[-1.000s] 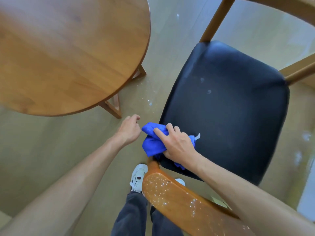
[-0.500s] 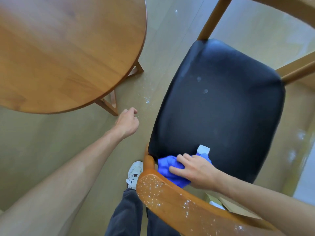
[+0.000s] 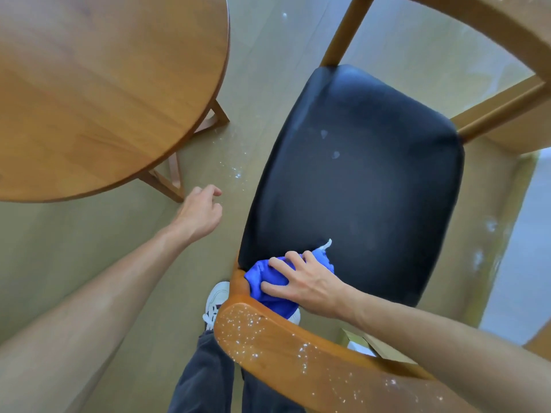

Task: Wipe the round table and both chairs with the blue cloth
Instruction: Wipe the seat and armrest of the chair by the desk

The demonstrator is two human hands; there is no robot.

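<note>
A black-cushioned chair seat [image 3: 357,180] fills the middle of the view, with two pale specks [image 3: 335,155] on it. Its curved wooden backrest [image 3: 283,347] lies nearest me and is dotted with white crumbs. My right hand [image 3: 310,281] grips the bunched blue cloth [image 3: 262,275] and presses it on the seat's near left corner, against the backrest. My left hand [image 3: 198,214] hovers over the floor left of the seat, fingers loosely curled, holding nothing. The round wooden table [image 3: 104,84] stands at the upper left.
White crumbs [image 3: 237,174] lie on the floor between the table legs and the chair. A curved wooden rail and post [image 3: 507,34] cross the top right. My legs and a white shoe [image 3: 216,299] are below the backrest.
My right hand slid the cloth along the seat's left edge down to the near corner by the backrest. My left hand let go of the cloth and moved away to the left.
</note>
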